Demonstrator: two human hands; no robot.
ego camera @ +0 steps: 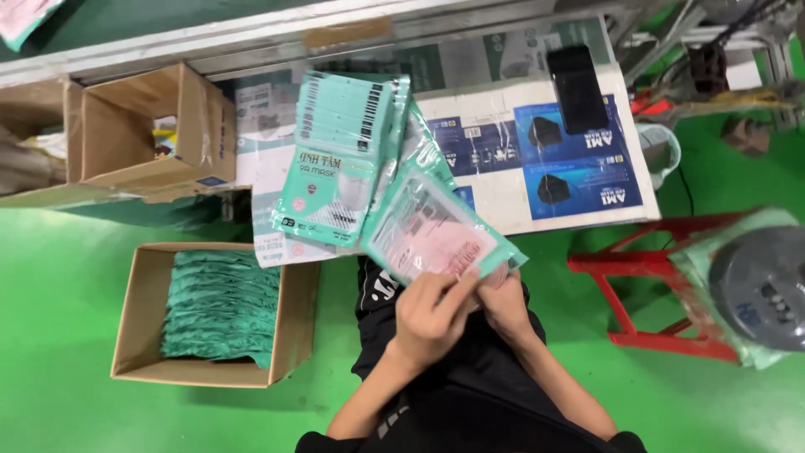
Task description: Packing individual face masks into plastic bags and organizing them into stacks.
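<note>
Both hands meet at the near edge of a clear plastic packet with teal borders and pink contents (436, 231), held tilted above my lap. My left hand (432, 315) pinches the packet's lower edge with fingers curled over it. My right hand (506, 300) grips the same edge from the right, partly hidden behind the left. Just beyond the packet a stack of teal and white mask packets (340, 159) lies on the work surface (503, 205), fanned slightly to the right.
A cardboard box full of teal packets (220, 306) stands on the green floor at my left. An open empty cardboard box (151, 134) sits at upper left. A black device (577, 88) lies on the surface. A red stool (662, 289) with a wrapped grey disc (759, 285) stands right.
</note>
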